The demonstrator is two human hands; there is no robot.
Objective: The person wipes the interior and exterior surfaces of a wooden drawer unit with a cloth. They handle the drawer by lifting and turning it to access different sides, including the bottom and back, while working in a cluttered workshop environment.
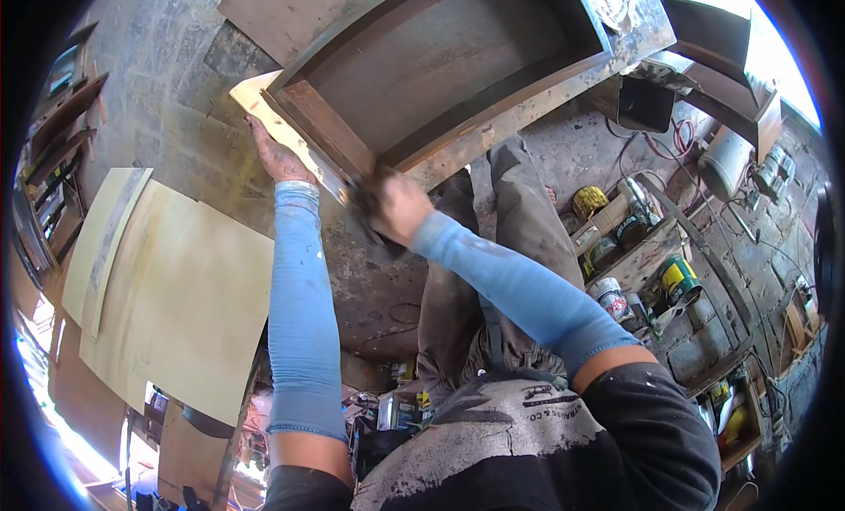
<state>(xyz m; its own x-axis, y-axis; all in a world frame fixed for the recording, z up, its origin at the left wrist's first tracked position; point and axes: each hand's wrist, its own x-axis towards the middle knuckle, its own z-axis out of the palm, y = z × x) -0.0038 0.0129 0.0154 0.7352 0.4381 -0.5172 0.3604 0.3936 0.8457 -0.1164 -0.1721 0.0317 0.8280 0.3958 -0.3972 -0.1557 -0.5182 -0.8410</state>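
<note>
A brown wooden drawer point(311, 124) lies tilted on a paint-stained board point(493, 132), its hollow side up. Its front, at the left end, has a pale yellow, wavy-edged face point(283, 128). My left hand point(280, 154) grips this front from the outside, its fingertips partly hidden against it. At the front's near corner my right hand point(400, 207) is closed and smeared by motion. It bunches a dark cloth point(374, 238) that hangs below the fingers and touches the corner.
Pale panels point(180, 291) stand at the left. On the right, paint cans point(679, 280) sit in a wooden rack, near a grey tank point(726, 163) and red hoses point(682, 137). Dark drawer-like boxes point(647, 102) lie at the upper right. My legs are just under the board.
</note>
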